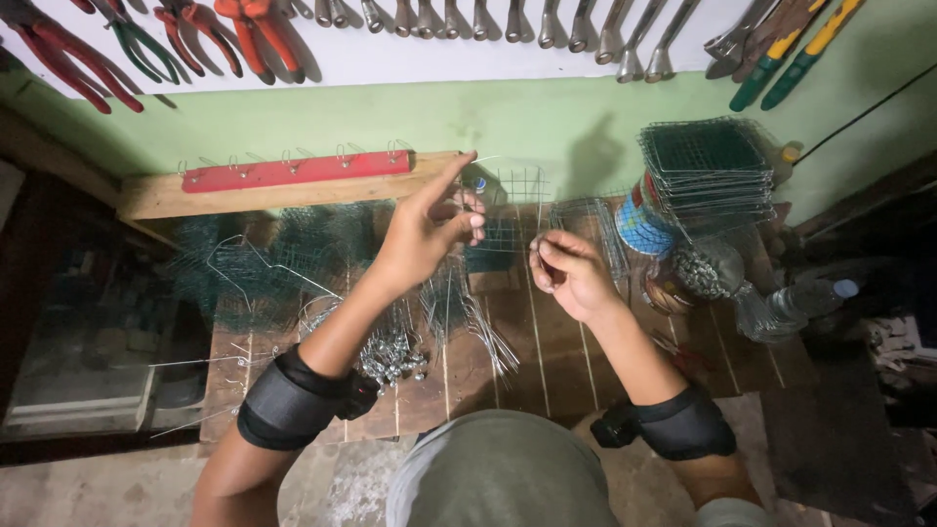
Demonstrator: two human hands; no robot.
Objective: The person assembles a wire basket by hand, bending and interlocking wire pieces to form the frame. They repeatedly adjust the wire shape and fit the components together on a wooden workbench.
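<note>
1. The wooden workbench [566,366] fills the centre.
2. On it at 6 o'clock lies a heap of small metal parts [390,356].
3. At 9 o'clock lie wire mesh pieces [254,268].
4. At 2 o'clock a stack of wire mesh baskets [712,171] stands, a jar of metal pieces [705,268] before it.
5. At 12 o'clock, spanners [547,24] hang on the wall, pliers [166,34] at 10.
</note>
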